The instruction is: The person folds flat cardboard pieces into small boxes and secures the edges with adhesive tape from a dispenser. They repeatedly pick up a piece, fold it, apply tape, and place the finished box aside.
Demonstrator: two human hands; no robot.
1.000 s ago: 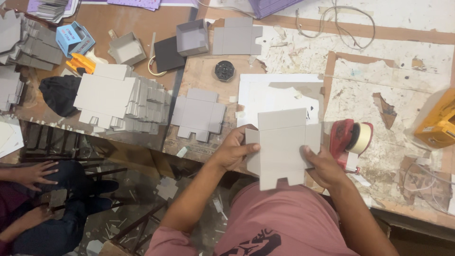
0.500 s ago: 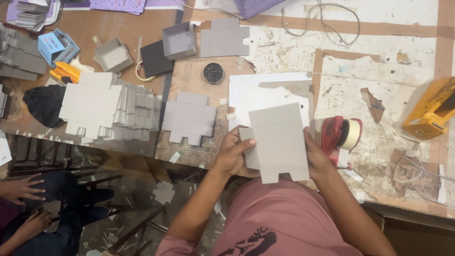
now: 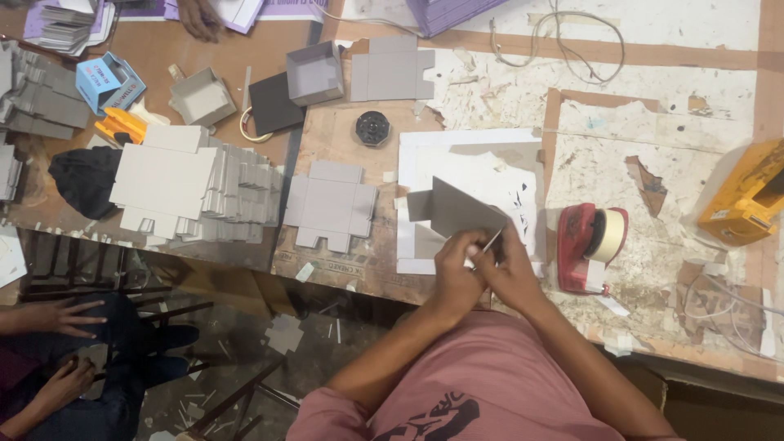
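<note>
Both hands are busy with one grey card piece point(image 3: 454, 211). Left hand point(image 3: 454, 273) is closed on the near edge of the card, fingers curled over it. Right hand point(image 3: 508, 273) sits just beside it, touching, and pinches the same near edge where a thin flap sticks up between the two hands. So each hand is shut on the card, not open.

The card is held up off the desk point(image 3: 653, 171), just over a white sheet point(image 3: 482, 159) that lies flat there. It looks like a box shape cut from card, and it seems to be in the folding step: the near flap is being bent up while the rest stays flat. To go on, I think the fingers would need to press along the crease line and keep the card steady so the fold comes out straight.

The card's long side runs from the hands out and to the left, away from the person. Its far end points up-left, toward a flat grey cutout point(image 3: 329, 204) lying on the desk. It is tilted, not level.

Just right of the hands stands a red tape holder point(image 3: 581, 249). Farther left is a stack of grey cutouts point(image 3: 188, 184). Another person's hands point(image 3: 57, 314) rest low on the left, well apart.
</note>
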